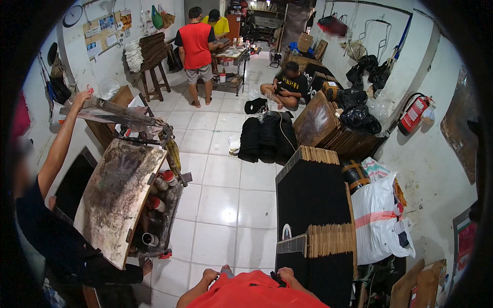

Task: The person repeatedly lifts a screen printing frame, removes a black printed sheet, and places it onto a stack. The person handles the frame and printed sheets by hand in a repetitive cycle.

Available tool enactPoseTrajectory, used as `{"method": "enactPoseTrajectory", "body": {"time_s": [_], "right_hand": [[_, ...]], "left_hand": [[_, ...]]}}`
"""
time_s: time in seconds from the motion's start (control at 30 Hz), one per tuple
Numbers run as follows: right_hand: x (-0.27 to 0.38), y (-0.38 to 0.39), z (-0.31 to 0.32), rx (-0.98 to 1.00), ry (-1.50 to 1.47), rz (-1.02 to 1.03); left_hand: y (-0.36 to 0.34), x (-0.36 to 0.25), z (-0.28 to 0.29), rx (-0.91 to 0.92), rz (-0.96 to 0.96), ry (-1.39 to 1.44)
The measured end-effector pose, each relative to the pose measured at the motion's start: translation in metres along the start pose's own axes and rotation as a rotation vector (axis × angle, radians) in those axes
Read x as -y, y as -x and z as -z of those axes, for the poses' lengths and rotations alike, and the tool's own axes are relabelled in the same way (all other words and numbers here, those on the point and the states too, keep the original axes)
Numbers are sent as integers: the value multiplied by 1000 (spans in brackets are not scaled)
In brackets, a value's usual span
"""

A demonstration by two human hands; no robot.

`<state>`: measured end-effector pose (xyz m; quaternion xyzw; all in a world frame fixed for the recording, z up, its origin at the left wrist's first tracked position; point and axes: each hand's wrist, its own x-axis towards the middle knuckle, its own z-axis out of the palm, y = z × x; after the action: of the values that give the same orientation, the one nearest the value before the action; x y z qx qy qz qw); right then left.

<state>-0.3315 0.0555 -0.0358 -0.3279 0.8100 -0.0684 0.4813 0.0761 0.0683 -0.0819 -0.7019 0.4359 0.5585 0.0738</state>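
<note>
Gripping a small black object point(278, 280), right hand point(285, 273); left hand point(209, 275) clenched, apart.

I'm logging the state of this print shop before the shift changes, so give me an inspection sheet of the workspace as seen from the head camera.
Surface: white tiled floor, mostly bare in the middle; stained work board at left.
Job's things: red cloth at the lower edge, between both hands; small dark item at the right hand, too small to tell.
Clutter: black garment pile, stacked wooden boards, white sack, cans beside the board.
Hands: left hand and right hand rest on the cloth's top edge; fingers curled.
Cables: nothing seen.
Surroundings: other people working, one lifting a screen frame; fire extinguisher on the right wall.
</note>
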Motion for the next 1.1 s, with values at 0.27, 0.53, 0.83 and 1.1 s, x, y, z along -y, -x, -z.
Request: {"method": "enactPoseTrajectory", "body": {"time_s": [0.27, 0.53, 0.83, 1.1], "right_hand": [[10, -36, 22, 39, 152, 77], [32, -8, 36, 51, 76, 95], [24, -10, 37, 85, 219, 132], [19, -6, 36, 82, 208, 173]], "left_hand": [[-17, -14, -28, -60, -15, -223], [2, -39, -22, -154, 103, 261], [10, -42, -29, -159, 135, 274], [19, -41, -26, -104, 92, 134]]}}
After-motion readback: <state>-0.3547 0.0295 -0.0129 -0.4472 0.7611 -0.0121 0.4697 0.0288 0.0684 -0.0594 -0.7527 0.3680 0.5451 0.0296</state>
